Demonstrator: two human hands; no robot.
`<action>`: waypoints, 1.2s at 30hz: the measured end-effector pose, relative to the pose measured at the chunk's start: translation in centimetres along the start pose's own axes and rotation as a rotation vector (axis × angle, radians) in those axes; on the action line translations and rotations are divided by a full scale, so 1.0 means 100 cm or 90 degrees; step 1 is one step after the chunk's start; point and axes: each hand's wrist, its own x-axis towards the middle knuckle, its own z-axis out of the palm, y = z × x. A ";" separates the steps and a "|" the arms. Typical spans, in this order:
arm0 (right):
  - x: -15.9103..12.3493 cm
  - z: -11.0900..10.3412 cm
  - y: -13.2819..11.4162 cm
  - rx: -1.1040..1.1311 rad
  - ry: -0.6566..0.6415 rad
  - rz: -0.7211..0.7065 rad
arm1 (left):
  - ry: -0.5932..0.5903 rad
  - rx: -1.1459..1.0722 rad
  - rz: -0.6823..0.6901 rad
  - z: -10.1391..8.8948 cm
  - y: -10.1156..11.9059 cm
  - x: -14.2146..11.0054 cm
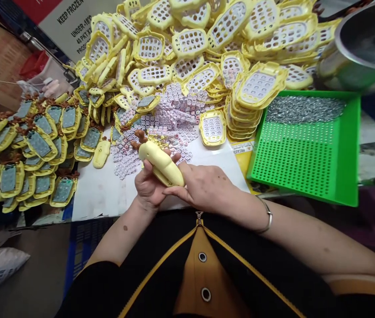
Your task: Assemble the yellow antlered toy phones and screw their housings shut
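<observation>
A yellow toy phone casing [162, 163] with brown antlers [139, 138] at its upper end is held tilted between both hands over the white work surface. My left hand [149, 187] wraps its near left side, thumb along the edge. My right hand [200, 185] grips the lower right end, with the thumb underneath and fingers partly hidden behind the casing. Just beyond lies a heap of small printed key pieces [174, 110]. A single yellow casing half [101, 153] rests on the surface to the left, and a yellow front frame [212, 128] lies to the right.
Yellow frames [223, 26] with white keypads pile high at the back. Casings with grey panels [43, 143] are heaped at left. A green perforated tray [293, 163] holding many small screws [303, 109] stands at right, below a metal bowl [356, 53].
</observation>
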 end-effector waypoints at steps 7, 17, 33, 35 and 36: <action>0.005 0.000 -0.006 -0.052 0.011 -0.015 | 0.039 -0.063 0.007 0.015 0.000 -0.002; 0.005 -0.005 -0.001 -0.049 0.074 -0.007 | 0.083 0.053 -0.045 0.008 -0.002 -0.003; 0.005 0.007 -0.002 0.082 -0.001 -0.006 | 0.111 -0.047 0.023 0.027 0.003 0.003; 0.007 0.007 -0.002 0.106 0.002 -0.013 | 0.108 -0.043 0.020 0.029 0.003 0.003; 0.006 0.006 0.000 0.113 -0.007 -0.019 | 0.107 -0.034 0.014 0.031 0.003 0.004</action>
